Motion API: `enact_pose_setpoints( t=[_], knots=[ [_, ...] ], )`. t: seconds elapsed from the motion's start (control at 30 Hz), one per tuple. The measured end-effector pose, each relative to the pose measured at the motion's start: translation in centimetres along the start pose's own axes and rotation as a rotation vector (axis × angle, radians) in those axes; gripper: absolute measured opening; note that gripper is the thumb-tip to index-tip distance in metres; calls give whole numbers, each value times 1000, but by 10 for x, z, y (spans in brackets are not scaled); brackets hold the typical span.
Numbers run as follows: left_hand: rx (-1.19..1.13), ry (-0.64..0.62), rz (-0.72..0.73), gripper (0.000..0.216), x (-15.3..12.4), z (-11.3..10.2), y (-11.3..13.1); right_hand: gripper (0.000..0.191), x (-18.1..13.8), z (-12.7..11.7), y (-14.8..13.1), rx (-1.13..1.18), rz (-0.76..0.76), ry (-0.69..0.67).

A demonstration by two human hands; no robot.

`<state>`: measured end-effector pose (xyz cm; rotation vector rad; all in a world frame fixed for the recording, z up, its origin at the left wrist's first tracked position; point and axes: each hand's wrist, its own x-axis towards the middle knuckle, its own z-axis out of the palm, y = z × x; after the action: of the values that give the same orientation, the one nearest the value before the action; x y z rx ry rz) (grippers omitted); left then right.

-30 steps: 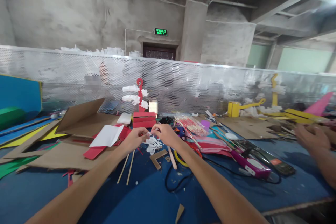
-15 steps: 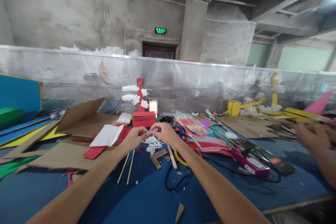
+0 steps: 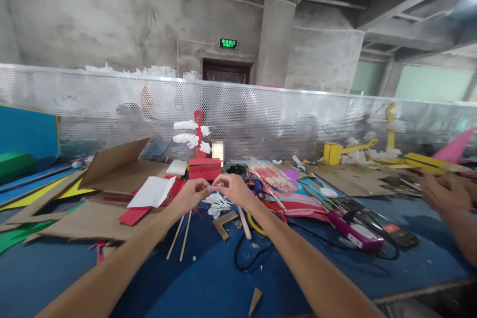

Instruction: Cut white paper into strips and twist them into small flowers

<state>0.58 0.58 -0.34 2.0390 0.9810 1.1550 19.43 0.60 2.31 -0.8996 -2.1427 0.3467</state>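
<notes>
My left hand (image 3: 194,194) and my right hand (image 3: 234,190) meet above the table, thumbs and forefingers pinched together tip to tip. Whatever lies between the fingertips is too small to make out. Just below them is a pile of white twisted strips (image 3: 216,205). Behind the hands sits a red box (image 3: 204,169). From it rises a red looped upright (image 3: 198,131) with white tufts stuck on both sides. Two thin wooden sticks (image 3: 185,236) lie in front of my left hand, and an L-shaped cardboard piece (image 3: 220,228) lies nearer me.
Cardboard sheets (image 3: 112,221) and a white paper (image 3: 152,191) fill the left. At right lie a bag of sticks (image 3: 274,176), a purple device (image 3: 356,231) and a black cable (image 3: 238,258). A co-worker's hand (image 3: 447,194) is at far right. A perforated metal screen (image 3: 261,124) stands behind.
Both hands stay in nearly the same place with small finger movements; the fingertips have shifted very slightly. The things on the table have not moved.
</notes>
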Motion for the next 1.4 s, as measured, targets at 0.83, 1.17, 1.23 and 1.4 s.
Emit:
enact_pose_setpoints(
  t=[0.83,1.17,1.23,1.4],
  knots=[
    [-36,-5,1,32,-1,2,5,21,1,1,3,39,53,25],
    [-129,22,-59,34,-2,1,11,20,0,-4,-4,82,33,12],
    [-137,24,-62,34,-2,1,10,19,-1,-4,-4,57,25,15],
    [-151,24,-49,34,0,1,7,17,0,-2,-2,2,38,42]
  ],
)
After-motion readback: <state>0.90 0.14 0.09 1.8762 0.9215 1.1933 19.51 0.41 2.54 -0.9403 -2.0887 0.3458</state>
